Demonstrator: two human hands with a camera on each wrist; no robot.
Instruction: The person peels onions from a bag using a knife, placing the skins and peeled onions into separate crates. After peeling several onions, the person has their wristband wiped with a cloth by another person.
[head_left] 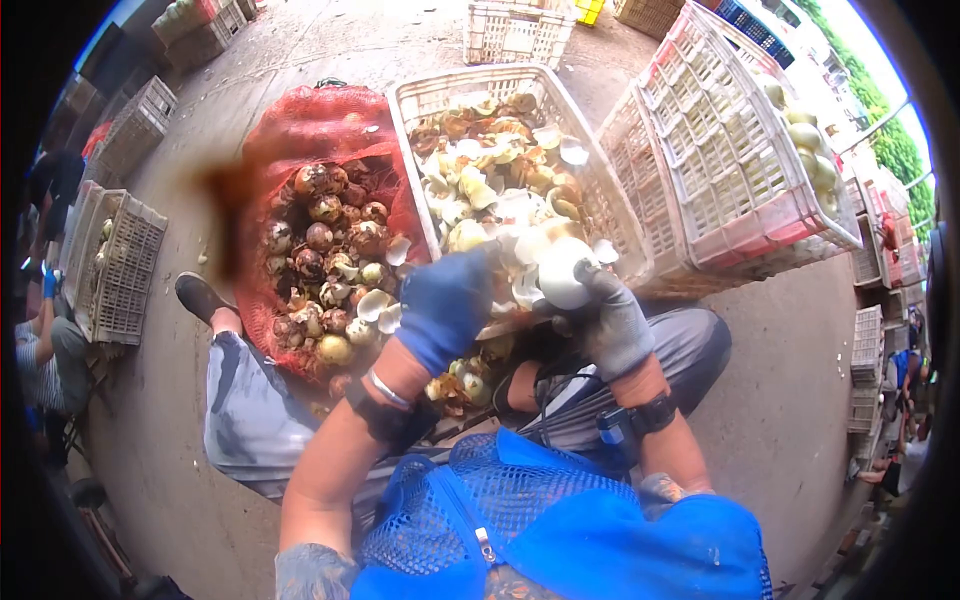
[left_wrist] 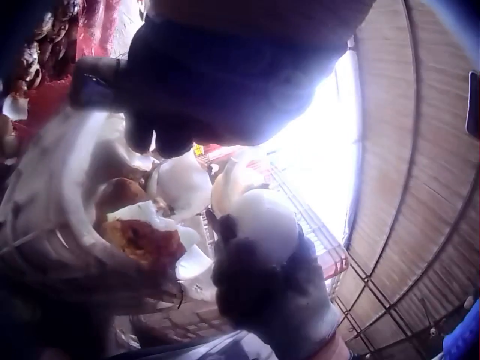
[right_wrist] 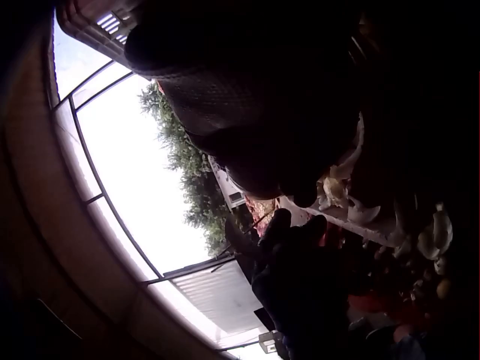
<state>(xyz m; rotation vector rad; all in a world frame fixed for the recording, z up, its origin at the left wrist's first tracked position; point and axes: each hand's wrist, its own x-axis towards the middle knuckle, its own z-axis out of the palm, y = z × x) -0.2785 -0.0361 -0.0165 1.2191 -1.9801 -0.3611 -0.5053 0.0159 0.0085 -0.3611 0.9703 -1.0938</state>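
In the head view my right hand (head_left: 615,325), in a grey glove, grips a smooth white peeled onion (head_left: 563,275) over the near end of a plastic crate (head_left: 520,72) full of onion skins (head_left: 480,165). My left hand (head_left: 445,305), gloved in blue, is just left of that onion and blurred. Its fingers look curled in the left wrist view, where a dark handle-like end (left_wrist: 94,84) sticks out beside them; I cannot tell what this thing is. That view also shows the onion (left_wrist: 266,225) in the right hand's fingers, apart from the left hand. The right wrist view is very dark.
Left of the crate lies a red mesh bag (head_left: 315,110), opened, with unpeeled onions (head_left: 320,237) spilling toward my legs. A tilted crate (head_left: 715,150) on the right has peeled onions (head_left: 805,135) behind its wall. More crates (head_left: 125,265) stand at left, near another person (head_left: 60,360).
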